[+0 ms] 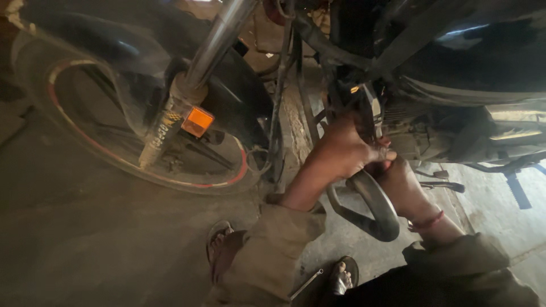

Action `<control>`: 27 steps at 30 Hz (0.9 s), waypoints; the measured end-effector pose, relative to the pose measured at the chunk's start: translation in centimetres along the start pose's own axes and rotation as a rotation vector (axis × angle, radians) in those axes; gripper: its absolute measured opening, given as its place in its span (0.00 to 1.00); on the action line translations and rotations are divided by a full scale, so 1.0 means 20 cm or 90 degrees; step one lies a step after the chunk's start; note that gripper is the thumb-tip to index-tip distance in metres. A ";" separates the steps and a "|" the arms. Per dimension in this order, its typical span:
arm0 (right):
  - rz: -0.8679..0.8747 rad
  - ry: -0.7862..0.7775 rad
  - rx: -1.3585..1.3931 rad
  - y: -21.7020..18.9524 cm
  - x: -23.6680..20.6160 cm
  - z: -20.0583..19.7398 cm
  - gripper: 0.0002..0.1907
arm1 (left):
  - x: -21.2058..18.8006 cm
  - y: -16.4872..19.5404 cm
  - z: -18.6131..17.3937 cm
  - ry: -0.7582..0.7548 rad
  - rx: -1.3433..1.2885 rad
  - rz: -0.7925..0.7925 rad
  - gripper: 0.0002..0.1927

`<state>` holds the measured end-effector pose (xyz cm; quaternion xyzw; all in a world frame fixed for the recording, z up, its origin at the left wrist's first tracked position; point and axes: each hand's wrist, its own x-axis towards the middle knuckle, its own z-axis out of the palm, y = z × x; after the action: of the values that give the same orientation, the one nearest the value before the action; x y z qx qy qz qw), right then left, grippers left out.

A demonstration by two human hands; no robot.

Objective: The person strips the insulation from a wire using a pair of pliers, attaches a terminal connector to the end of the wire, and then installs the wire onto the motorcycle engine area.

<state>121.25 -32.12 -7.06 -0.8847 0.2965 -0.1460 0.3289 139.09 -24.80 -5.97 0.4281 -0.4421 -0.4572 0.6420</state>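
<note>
Low beside the motorcycle's engine, the left hand (341,150) has its grip closed over the curved black metal guard bar (372,207) while the right hand (401,182) clasps it from beneath, apparently steadying it against the frame.

The scene is dim and warm brown, with grainy noise in the dark areas. Soft light falls on the grey concrete floor (85,239), brighter at the lower right. The shiny chrome fork tube (219,37) and the glossy black fuel tank (472,40) catch pale glare. The spoked front wheel (114,113) is smeared by motion blur and bowed by wide-angle distortion.
</note>
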 end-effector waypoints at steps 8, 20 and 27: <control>-0.180 0.012 -0.114 -0.10 0.04 -0.06 0.20 | 0.02 0.07 0.02 0.006 0.297 -0.121 0.24; -0.028 0.004 -0.111 -0.06 0.03 -0.05 0.16 | 0.07 -0.03 0.03 0.078 0.294 -0.061 0.27; -0.046 -0.002 -0.159 -0.10 0.08 -0.03 0.17 | 0.05 -0.02 0.02 0.130 0.290 -0.075 0.29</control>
<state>123.08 -32.17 -5.23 -0.9291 0.2798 -0.1185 0.2108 138.76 -25.90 -6.00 0.6309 -0.4409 -0.3368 0.5423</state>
